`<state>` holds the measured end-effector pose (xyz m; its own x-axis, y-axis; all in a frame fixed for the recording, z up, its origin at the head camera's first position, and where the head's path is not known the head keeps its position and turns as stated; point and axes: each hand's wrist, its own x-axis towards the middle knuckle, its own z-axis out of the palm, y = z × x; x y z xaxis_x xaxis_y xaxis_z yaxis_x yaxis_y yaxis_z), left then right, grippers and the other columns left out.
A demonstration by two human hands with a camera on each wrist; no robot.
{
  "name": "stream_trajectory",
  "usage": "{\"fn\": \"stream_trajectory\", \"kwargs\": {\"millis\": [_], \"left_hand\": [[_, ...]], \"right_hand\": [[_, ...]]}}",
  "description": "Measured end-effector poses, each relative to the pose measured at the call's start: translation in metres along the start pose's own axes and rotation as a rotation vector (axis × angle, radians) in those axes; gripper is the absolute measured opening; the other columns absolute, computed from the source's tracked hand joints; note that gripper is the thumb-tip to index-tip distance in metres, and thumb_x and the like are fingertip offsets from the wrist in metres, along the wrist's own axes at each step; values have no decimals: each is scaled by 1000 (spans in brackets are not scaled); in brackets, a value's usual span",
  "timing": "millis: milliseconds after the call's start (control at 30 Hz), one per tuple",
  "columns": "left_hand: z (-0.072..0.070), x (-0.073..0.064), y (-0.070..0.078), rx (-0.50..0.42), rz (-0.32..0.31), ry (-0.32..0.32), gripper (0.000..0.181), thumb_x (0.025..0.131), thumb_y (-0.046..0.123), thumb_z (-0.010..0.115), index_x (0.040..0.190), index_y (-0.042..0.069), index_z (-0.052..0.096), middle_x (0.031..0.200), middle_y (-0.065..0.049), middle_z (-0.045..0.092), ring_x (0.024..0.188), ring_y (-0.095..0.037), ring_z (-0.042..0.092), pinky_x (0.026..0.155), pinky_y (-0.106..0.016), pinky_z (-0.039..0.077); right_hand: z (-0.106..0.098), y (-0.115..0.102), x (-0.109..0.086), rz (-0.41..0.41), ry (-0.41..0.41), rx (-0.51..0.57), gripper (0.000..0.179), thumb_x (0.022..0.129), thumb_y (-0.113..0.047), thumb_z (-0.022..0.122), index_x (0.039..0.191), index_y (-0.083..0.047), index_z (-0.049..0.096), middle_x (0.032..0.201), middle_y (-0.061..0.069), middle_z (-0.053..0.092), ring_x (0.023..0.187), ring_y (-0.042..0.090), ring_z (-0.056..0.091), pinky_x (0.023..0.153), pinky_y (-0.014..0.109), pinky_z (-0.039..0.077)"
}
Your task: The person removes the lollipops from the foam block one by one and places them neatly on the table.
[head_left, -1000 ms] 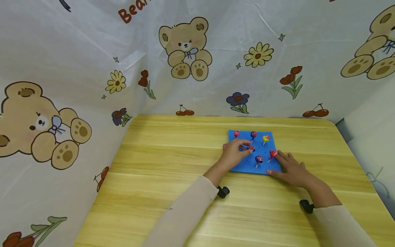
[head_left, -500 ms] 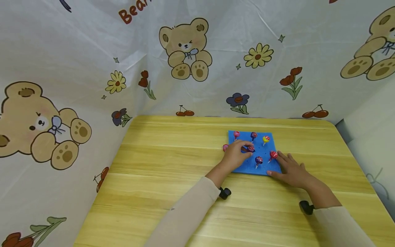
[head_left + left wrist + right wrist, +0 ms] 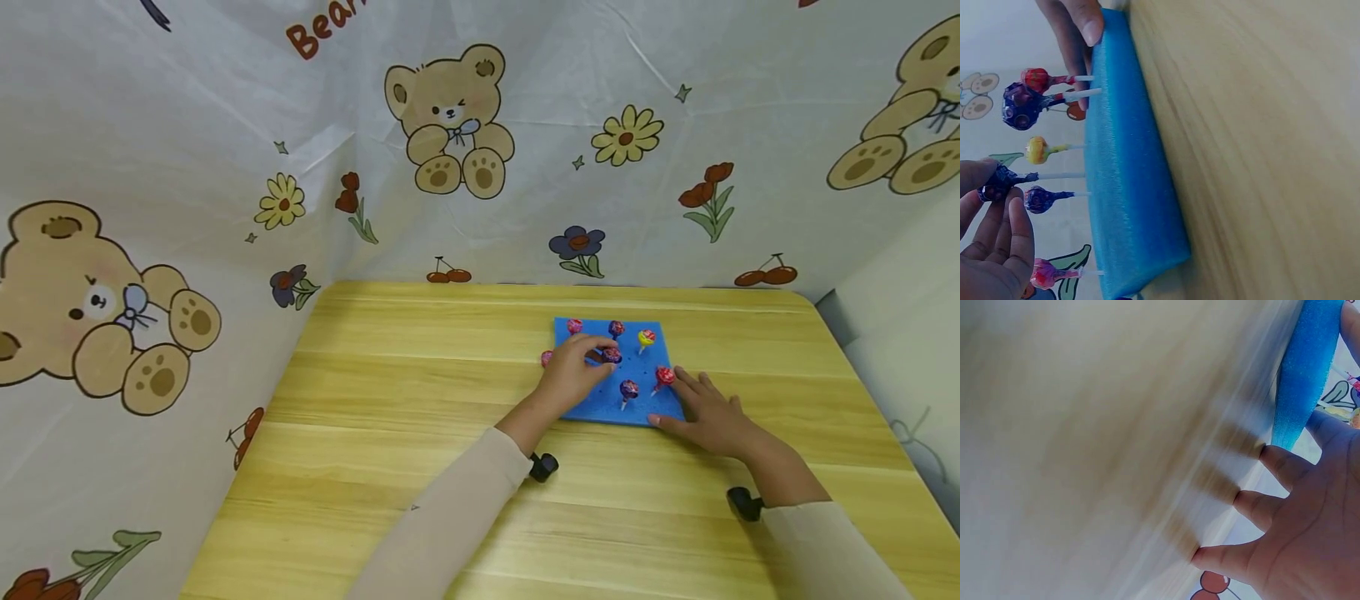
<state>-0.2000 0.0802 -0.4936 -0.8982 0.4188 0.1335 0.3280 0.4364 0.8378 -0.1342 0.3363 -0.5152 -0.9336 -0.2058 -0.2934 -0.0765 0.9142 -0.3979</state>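
Note:
My left hand [image 3: 566,379] pinches a dark purple-wrapped lollipop [image 3: 999,184] by its head, between thumb and fingers. In the left wrist view its white stick runs to the top face of the blue foam block [image 3: 1125,156]. Whether the tip is in a hole cannot be made out. Around it stand a second purple lollipop [image 3: 629,389], a red one [image 3: 664,377], a yellow one [image 3: 647,337] and a pink one [image 3: 574,326]. My right hand [image 3: 712,417] rests at the block's right edge, fingers spread, with fingertips on the table in the right wrist view.
Small holes dot the block's top. Another dark lollipop [image 3: 617,328] stands at its back, and a pink one [image 3: 547,358] shows at its left edge. The block lies on a wood-grain table [image 3: 420,375]. A bear-print cloth [image 3: 525,225] hangs behind.
The purple lollipop and my left fingers have shifted slightly, a little toward the back of the block. My right hand and the block have stayed put.

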Motion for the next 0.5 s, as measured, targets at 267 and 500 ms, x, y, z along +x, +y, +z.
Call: {"fn": "stream_trajectory", "kwargs": {"millis": [267, 500], "left_hand": [[-7, -2, 5, -17, 38, 5, 30, 95, 20, 73, 124, 21, 70, 115, 8, 66, 99, -1, 62, 79, -11, 52], [-15, -4, 6, -11, 40, 30, 31, 94, 19, 74, 125, 19, 71, 117, 5, 67, 100, -2, 64, 79, -11, 53]], "right_hand": [[0, -1, 0, -6, 5, -5, 100, 92, -66, 58, 158, 0, 25, 165, 29, 15, 145, 66, 6, 97, 92, 4], [1, 0, 0, -1, 3, 1, 100, 92, -67, 58, 158, 0, 25, 165, 29, 15, 146, 65, 5, 98, 91, 3]]}}
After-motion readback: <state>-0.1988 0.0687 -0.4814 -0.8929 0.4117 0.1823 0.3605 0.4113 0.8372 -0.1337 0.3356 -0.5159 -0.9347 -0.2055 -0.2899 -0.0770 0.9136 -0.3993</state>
